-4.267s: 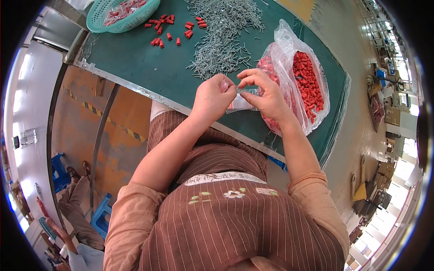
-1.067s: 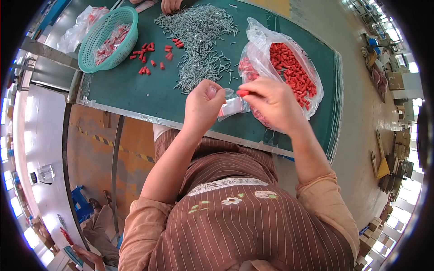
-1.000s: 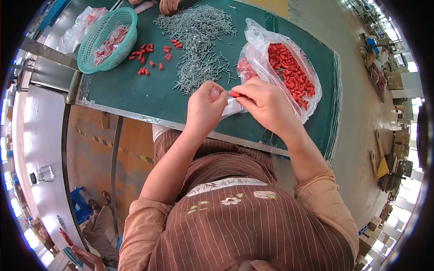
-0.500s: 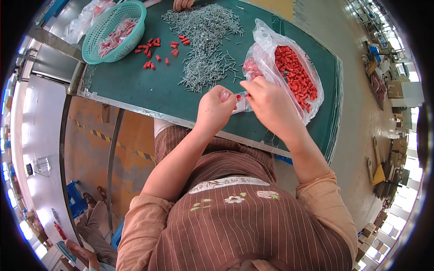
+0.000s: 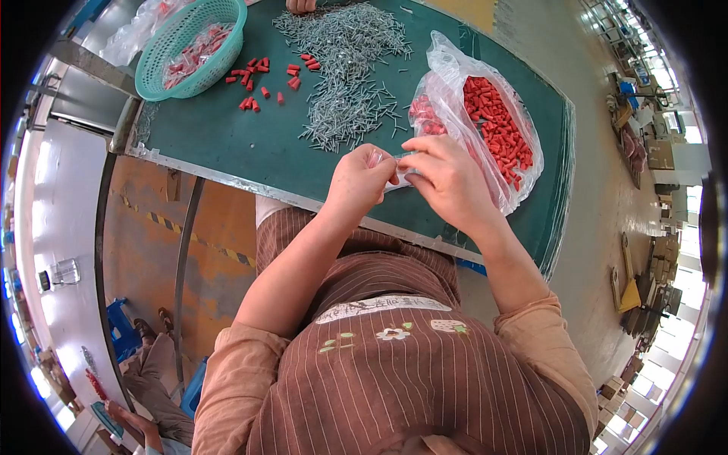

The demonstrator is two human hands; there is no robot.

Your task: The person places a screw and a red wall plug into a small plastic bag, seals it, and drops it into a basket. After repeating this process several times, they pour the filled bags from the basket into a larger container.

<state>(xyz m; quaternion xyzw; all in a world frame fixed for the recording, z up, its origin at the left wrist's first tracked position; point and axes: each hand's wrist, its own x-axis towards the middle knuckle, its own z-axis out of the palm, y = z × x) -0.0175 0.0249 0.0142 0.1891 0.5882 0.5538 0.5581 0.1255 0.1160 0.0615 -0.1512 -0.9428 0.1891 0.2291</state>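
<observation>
Close to the table's front edge, my left hand [image 5: 359,180] is closed around a small clear plastic bag [image 5: 394,183]. My right hand [image 5: 453,183] meets the bag's other side, its thumb and fingertips bent onto the plastic. Fingers hide much of the bag, and its contents do not show. Just beyond my right hand lies a large clear bag [image 5: 485,193] full of small red plastic caps [image 5: 494,129]. A pile of thin grey metal screws [image 5: 341,114] spreads over the green table beyond my left hand.
Left of the pile, loose red caps [image 5: 249,79] lie scattered. A turquoise basket [image 5: 227,57] at the far left holds small filled bags [image 5: 199,53]. Another person's hand [image 5: 301,6] is at the table's far side. The metal-edged green table [image 5: 227,163] lies before me.
A red cap seen between my hands half a second ago is now out of sight. My right hand's fingers have shifted slightly and spread along the small bag.
</observation>
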